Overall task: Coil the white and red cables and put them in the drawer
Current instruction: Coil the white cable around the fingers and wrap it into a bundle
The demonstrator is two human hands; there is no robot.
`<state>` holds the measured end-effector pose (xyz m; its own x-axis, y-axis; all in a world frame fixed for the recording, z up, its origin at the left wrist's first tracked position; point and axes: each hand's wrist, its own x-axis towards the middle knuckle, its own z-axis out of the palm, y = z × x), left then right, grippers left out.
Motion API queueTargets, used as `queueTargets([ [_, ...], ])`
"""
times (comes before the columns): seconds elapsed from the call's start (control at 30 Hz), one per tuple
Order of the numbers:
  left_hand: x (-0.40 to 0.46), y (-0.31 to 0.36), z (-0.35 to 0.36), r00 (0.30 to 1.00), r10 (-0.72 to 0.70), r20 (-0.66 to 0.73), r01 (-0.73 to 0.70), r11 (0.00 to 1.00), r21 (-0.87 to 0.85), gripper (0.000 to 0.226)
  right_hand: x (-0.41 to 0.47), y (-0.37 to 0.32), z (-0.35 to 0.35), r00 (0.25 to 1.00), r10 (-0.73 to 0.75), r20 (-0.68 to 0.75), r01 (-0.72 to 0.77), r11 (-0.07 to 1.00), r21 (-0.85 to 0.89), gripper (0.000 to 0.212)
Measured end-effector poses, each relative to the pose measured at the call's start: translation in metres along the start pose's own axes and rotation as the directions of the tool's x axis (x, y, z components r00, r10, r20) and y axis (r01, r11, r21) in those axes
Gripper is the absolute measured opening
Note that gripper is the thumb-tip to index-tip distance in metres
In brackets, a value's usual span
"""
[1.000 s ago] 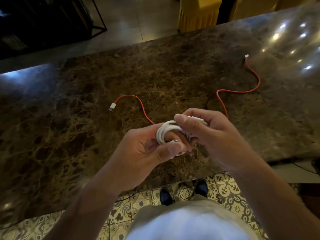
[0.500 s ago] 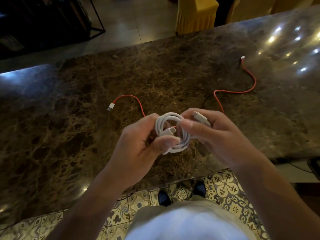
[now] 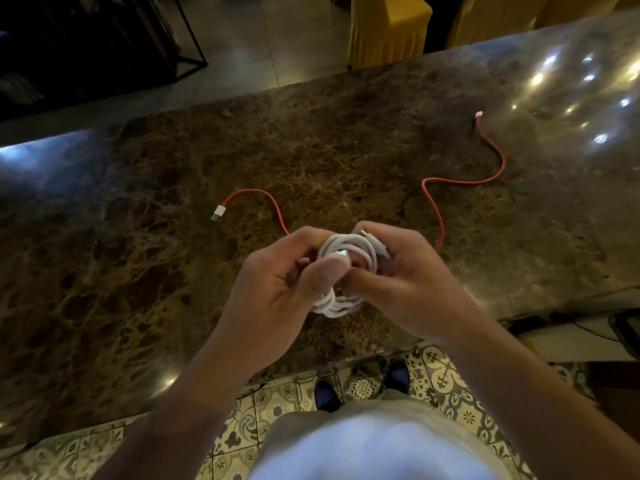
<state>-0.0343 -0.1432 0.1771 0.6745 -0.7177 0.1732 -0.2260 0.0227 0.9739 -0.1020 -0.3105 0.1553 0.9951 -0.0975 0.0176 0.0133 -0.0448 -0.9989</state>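
The white cable (image 3: pixel 360 252) is wound into a small coil held above the brown marble counter (image 3: pixel 138 271). My left hand (image 3: pixel 277 289) grips the coil's left side, its thumb pressed over the front beside one silver plug. My right hand (image 3: pixel 408 282) grips the right side, with the other plug lying along its fingers. The red cable (image 3: pixel 464 181) lies loose and uncoiled on the counter behind my hands, one white plug at the left and one at the far right. Its middle is hidden behind my hands. No drawer is in view.
The counter's near edge runs just below my hands, over a patterned tile floor (image 3: pixel 277 403) where my shoes stand. Yellow-covered chairs (image 3: pixel 388 29) stand beyond the far edge. A dark metal frame (image 3: pixel 187 32) is at the back left. Dark cords lie on the floor at the right.
The coil has turned in my hands and its loops have tightened. My left thumb has moved up over the front of the coil, and my right fingers have shifted round its right side.
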Motion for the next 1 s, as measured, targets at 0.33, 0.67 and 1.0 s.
queueTargets([
  [0.33, -0.001, -0.009, -0.012, 0.996, -0.077, -0.052, 0.084, 0.986, 0.142, 0.009, -0.003, 0.0, -0.002, 0.998, -0.063, 0.011, 0.064, 0.997, -0.038, 0.016],
  [0.67, 0.0, -0.014, -0.03, 0.989, -0.139, 0.056, 0.123, 0.967, 0.224, 0.03, -0.002, 0.01, -0.005, 0.996, -0.095, 0.0, 0.094, 0.991, 0.098, 0.019],
  [1.0, -0.002, -0.01, -0.015, 0.986, -0.134, -0.098, 0.142, 0.986, 0.083, 0.02, 0.005, 0.009, -0.014, 0.99, -0.107, 0.088, 0.091, 0.981, 0.174, 0.03],
])
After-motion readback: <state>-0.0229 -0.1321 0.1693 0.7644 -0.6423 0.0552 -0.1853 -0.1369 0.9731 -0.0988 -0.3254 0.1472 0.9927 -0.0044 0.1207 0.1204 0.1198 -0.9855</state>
